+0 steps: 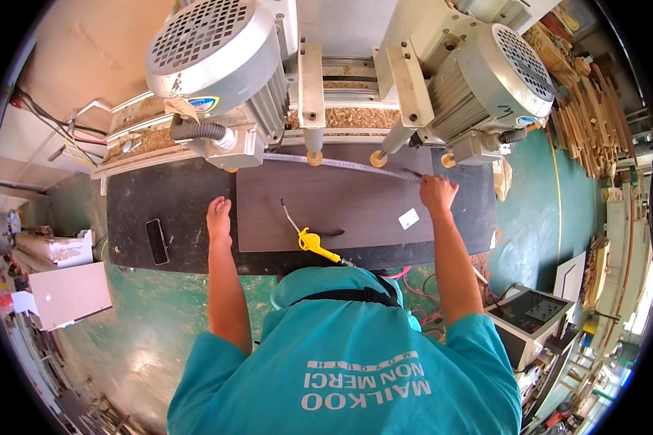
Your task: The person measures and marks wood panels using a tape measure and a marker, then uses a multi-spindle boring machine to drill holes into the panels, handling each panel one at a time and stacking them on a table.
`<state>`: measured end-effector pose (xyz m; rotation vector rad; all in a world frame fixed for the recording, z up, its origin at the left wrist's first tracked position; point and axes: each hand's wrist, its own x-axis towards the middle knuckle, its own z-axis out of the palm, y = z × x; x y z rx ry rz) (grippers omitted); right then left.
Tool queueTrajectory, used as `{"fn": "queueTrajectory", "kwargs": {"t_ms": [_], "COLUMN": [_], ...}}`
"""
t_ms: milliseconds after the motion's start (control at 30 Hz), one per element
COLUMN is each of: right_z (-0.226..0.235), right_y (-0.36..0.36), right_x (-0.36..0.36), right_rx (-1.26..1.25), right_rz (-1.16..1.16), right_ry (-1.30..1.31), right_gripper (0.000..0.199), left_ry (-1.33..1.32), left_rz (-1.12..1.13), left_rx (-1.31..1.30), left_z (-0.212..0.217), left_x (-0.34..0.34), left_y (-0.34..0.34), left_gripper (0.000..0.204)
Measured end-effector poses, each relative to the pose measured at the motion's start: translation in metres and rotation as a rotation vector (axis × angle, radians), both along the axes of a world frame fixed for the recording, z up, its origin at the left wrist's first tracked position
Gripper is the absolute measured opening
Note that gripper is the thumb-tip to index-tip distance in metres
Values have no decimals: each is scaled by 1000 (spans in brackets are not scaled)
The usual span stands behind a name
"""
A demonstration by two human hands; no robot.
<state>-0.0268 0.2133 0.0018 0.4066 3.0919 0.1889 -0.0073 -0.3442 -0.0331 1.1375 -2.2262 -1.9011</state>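
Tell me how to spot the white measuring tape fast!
Find the long black table before two big grey motors; on it lies a flat, brown rectangular board. Near the board's far side, a thin white measuring tape reaches the right hand. Unlike the round yellowish pads nearby, it's a long ribbon.

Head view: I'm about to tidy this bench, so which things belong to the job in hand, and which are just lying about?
Seemingly in the job:
measuring tape, one end at the right hand
brown panel, under the tape

Apparently just lying about:
phone, left of the panel
yellow air gun, untouched, partly over the panel
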Motion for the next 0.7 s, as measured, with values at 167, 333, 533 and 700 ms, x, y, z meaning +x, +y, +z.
{"fn": "queueTrajectory", "kwargs": {"t_ms": [167, 333, 533, 700], "right_z": [-2, 0, -16, -20], "right_y": [42, 58, 24, 23], "right_x": [-7, -9, -13, -20], "right_rx": [79, 16, -66, -25], "right_rz": [-17, 104, 134, 71], "right_ry": [145, 89, 60, 91], "right_gripper": [16, 17, 16, 17], "left_ry": [-33, -44, -53, -56], "left_rz": [-90, -30, -11, -25], "left_rx": [-15, -49, -10, 27], "left_z": [2, -11, -14, -5], "left_x": [41, 76, 87, 90], "left_y": [3, -24, -22, -19], "left_gripper": [38, 33, 33, 34]}}
